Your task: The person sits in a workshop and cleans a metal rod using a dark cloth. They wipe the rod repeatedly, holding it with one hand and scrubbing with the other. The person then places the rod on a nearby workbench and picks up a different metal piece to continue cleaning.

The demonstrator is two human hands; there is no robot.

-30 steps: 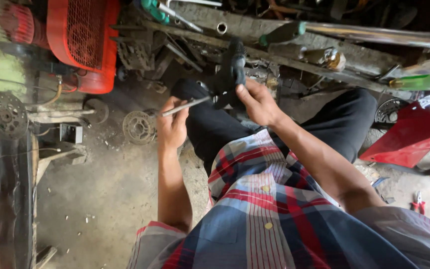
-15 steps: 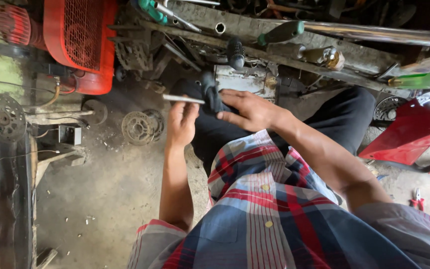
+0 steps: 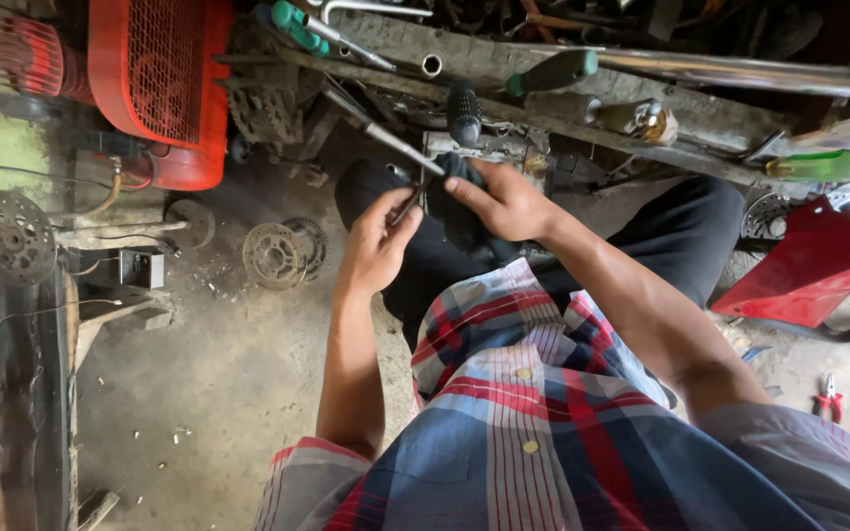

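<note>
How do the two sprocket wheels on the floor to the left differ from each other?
The far-left sprocket looks larger and darker, lying on a wooden piece; the nearer sprocket looks smaller and dustier, lying on the dirt floor. The nearer one overlaps another round part behind it; the far-left one lies alone. Both lie flat, toothed and with holes through them, out of either hand's grasp.

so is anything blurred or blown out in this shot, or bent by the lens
Head view: the left hand and right hand look slightly motion-soft; glare streaks the chrome pipe; the wide lens bows the edges; the far top is in deep shadow.
</note>
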